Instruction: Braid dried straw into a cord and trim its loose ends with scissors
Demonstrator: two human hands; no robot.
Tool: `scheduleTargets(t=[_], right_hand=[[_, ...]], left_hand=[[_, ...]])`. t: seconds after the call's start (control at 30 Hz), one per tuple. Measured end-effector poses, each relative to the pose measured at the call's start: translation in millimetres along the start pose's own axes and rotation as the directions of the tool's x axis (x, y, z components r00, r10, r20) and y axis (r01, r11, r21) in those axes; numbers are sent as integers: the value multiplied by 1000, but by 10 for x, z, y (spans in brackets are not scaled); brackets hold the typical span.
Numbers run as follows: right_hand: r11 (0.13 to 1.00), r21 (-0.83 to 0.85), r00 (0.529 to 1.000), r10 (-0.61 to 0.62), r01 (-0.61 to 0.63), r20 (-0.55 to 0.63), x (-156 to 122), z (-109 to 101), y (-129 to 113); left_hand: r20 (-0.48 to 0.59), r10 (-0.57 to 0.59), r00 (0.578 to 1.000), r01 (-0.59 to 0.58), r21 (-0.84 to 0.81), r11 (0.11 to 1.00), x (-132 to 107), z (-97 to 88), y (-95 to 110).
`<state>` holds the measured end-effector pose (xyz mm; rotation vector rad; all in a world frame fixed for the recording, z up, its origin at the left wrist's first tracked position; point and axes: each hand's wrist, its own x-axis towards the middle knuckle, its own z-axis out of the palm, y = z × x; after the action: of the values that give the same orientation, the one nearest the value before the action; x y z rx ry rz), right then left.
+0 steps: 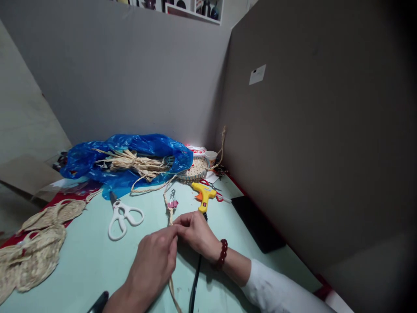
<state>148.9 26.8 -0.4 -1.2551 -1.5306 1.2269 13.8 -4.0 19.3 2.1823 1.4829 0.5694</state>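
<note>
My left hand (154,256) and my right hand (198,234) meet at the middle of the table, fingertips pinched together on a braided straw cord (171,216). Below my left hand a loose straw strand (172,289) hangs toward the table's near edge. Just beyond my fingers, a pink binder clip (172,204) grips the cord. The far part of the cord curves up toward a blue plastic bag (156,143), which holds a bundle of dry straw (137,164). A yellow glue gun (204,195) lies beyond my right hand, its black cable (195,282) passing under that wrist.
White-handled scissors (122,217) lie on the left, with woven straw pieces (42,256) beyond them. A woven basket (193,169), a paper cup (210,157) and red-handled scissors (206,182) sit at the back. A black flat object (257,224) lies by the right partition (309,130).
</note>
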Motion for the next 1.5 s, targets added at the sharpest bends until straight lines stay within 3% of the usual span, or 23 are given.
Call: scheduleTargets(t=[0.17,0.27,0.4,0.57,0.7,0.83,1.0,1.2,1.37,1.5], right_hand=[[985,155,993,69,-83,91,36,-32,-15],[970,211,988,95,-119,120,26,-45,-58],[966,223,984,104,-134,145,-10,-52,-124],[985,147,985,66,-89,157,-35,-54,-165],[1000,-29,991,12,-8,133,-12,-85,-143],[962,-258,991,-54,85,126,-26,-125,-151],[833,-522,983,-144,183,114,-143,-86,-190],[592,-774,963,-258,224,82,-259,9,-215],[444,-849,916,-386,285,106,-308,55,-180],[285,-881,832,-522,377,187,-336,158,-71]], left_hand=[[15,-1,1000,1,6,1000,-54,125,47],[-40,-62,997,59,-72,996,-2,7,4],[-128,-237,963,199,-254,947,123,-183,-138],[191,-209,959,282,-582,763,208,-96,-272],[293,-231,928,372,-673,640,209,2,-320],[337,-239,910,409,-651,639,192,-10,-329],[277,-285,918,393,-523,756,181,-21,-310],[138,-327,935,355,-345,869,195,-47,-219],[151,-345,926,377,-373,848,172,-16,-198],[235,-382,894,448,-470,760,169,26,-249]])
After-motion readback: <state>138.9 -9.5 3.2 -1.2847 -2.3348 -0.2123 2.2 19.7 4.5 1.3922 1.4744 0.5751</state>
